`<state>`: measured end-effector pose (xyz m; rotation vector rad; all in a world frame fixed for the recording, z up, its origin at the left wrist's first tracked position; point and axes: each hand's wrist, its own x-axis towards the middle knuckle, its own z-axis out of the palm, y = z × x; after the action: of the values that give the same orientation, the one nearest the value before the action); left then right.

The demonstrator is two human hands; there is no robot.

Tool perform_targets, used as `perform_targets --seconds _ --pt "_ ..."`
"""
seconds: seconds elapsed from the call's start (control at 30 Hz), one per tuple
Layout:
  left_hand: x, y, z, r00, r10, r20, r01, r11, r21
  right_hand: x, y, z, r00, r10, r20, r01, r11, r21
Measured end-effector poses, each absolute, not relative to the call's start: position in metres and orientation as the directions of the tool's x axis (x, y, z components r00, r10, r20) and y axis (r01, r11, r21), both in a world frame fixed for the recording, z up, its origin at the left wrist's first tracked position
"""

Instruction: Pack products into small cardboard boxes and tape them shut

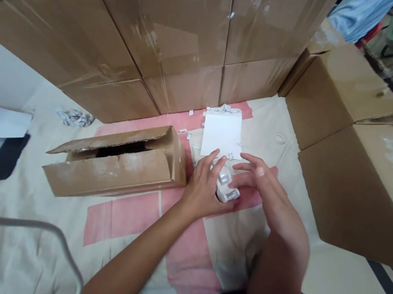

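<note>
In the head view, a small white device [226,187] with a clear window-like part and a dark marking at its near end lies between my hands. My left hand [204,184] is wrapped round its left side, thumb under its near end. My right hand [257,178] is just to its right, fingers apart and slightly bent; one fingertip is at the device's edge, and I cannot tell if it touches. Beyond both hands lies a white sheet [222,134]. Small white paper scraps [189,136] are scattered on and beside it.
An open cardboard carton [115,173] lies to my left. Stacked taped cartons [194,30] form a wall ahead; more cartons [358,180] stand at the right. Crumpled paper [74,118] lies far left on the pink and cream cloth [122,225]. A pale curved tube [34,224] crosses the lower left.
</note>
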<state>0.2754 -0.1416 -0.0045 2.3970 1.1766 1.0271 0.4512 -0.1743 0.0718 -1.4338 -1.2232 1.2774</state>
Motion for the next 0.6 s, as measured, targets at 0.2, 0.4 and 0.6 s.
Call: perform_targets --seconds 0.2,0.4,0.6 --pt "0.274 -0.142 -0.005 0.409 0.772 0.486 0.576 -0.632 0.518 0.443 -0.174 0.072 0.062 0.978 -0.197 0.065 -0.201 -0.977" --pt "0.276 -0.141 -0.005 0.387 0.770 0.508 0.608 -0.627 0.487 0.431 -0.173 0.070 0.137 0.985 -0.106 -0.022 -0.104 -0.994" --pt "0.276 -0.144 -0.004 0.351 0.803 0.481 0.698 -0.567 0.437 0.420 -0.179 0.079 0.154 0.986 -0.062 -0.018 -0.060 -0.998"
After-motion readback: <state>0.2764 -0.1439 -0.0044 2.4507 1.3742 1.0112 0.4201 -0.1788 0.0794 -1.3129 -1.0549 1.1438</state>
